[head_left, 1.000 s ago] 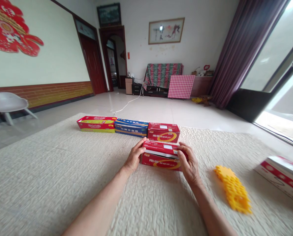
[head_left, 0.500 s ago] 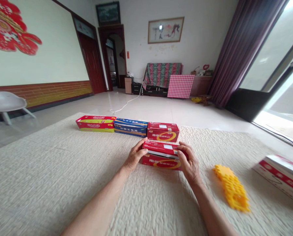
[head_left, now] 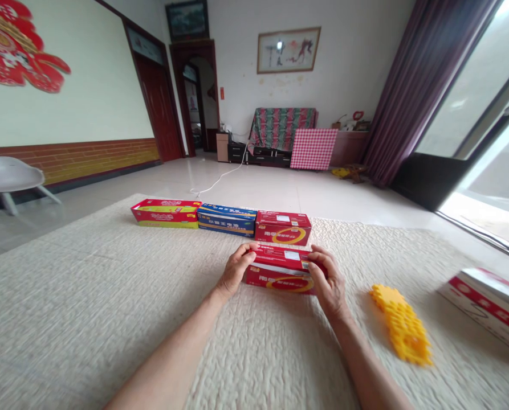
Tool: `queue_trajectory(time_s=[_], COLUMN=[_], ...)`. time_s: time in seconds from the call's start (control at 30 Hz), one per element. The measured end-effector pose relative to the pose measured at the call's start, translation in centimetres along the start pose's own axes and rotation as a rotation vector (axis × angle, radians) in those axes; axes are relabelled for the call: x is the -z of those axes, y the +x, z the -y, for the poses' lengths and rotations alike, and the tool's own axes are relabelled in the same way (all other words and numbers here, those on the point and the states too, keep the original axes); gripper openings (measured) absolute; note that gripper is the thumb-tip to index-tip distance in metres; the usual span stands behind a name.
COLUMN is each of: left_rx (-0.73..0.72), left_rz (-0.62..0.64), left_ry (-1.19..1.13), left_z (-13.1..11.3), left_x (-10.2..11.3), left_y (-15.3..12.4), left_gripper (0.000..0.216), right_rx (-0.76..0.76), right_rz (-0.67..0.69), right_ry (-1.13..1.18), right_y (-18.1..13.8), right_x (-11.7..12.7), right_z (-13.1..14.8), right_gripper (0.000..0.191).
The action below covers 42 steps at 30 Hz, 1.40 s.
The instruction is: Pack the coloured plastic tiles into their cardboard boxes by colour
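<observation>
A red box with a yellow ring print [head_left: 280, 273] lies on the cream quilted cloth [head_left: 109, 307] in front of me. My left hand [head_left: 236, 269] grips its left end, fingers curled over the lid. At the box's right end my right hand [head_left: 329, 283] holds on the same way. The lid sits nearly flat on the box. Just behind it a row of three boxes runs leftward: a matching red box [head_left: 283, 227], a blue box [head_left: 226, 220] and a red and yellow box [head_left: 165, 213].
A yellow bumpy plastic piece [head_left: 402, 324] lies on the cloth to the right. A larger red and white carton [head_left: 489, 307] sits at the right edge. Beyond the cloth are tiled floor, a white chair [head_left: 6, 179] on the left and a white cable [head_left: 220, 179].
The box's lid, slightly raised before, has come down closer to the box under my fingers. Both hands stay at its ends.
</observation>
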<state>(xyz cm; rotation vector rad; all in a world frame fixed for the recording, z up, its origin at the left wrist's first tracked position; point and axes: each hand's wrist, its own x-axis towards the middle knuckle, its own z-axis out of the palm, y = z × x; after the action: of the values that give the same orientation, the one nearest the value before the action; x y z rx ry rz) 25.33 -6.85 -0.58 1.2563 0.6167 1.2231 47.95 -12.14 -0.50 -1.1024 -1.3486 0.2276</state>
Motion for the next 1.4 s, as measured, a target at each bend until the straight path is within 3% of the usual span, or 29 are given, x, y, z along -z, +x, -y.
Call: queue_trajectory(time_s=[0.33,0.6,0.73,0.87,0.93,1.0,1.13,1.27,1.4], left_rx=[-0.035,-0.034,0.034,0.083,0.060,-0.007,-0.072,-0.067,-0.095], left_rz=[-0.067,-0.076,0.046,0.158,0.166,0.124,0.083,0.019,-0.018], left_ry=[0.064,0.137,0.306,0.411,0.566,0.797,1.033,1.088,1.002], left_z=[0.6,0.6,-0.9,-1.7,-1.1,0.0,2.5,4.8,7.3], left_x=[0.0,0.1,1.2,1.5,0.4,-1.7,-7.4,-12.2,-14.4], left_y=[0.1,0.3,-0.1,-0.7,-0.5,0.2,2.9,5.4,7.1], left_gripper=[0.033,0.040,0.054,0.084,0.071,0.042,0.032,0.031,0.015], right_rx=[-0.140,-0.027,0.016,0.044,0.055,0.056,-0.040,-0.185,-0.352], right_rz=[0.070,0.547,0.658,0.756,0.784,0.776,0.658,0.505,0.307], right_ry=[0.052,-0.457,-0.716,-0.720,-0.718,-0.754,-0.826,-0.902,-0.997], right_y=[0.3,2.6,2.9,4.2,5.3,6.4,8.4,9.2,9.2], right_x=[0.1,2.7,2.0,2.3,3.4,4.9,8.3,11.1,13.0], right_z=[-0.5,4.1,5.1,4.5,3.8,2.9,0.3,-2.1,-3.7], right_gripper=[0.021,0.035,0.057,0.059,0.057,0.052,0.048,0.049,0.044])
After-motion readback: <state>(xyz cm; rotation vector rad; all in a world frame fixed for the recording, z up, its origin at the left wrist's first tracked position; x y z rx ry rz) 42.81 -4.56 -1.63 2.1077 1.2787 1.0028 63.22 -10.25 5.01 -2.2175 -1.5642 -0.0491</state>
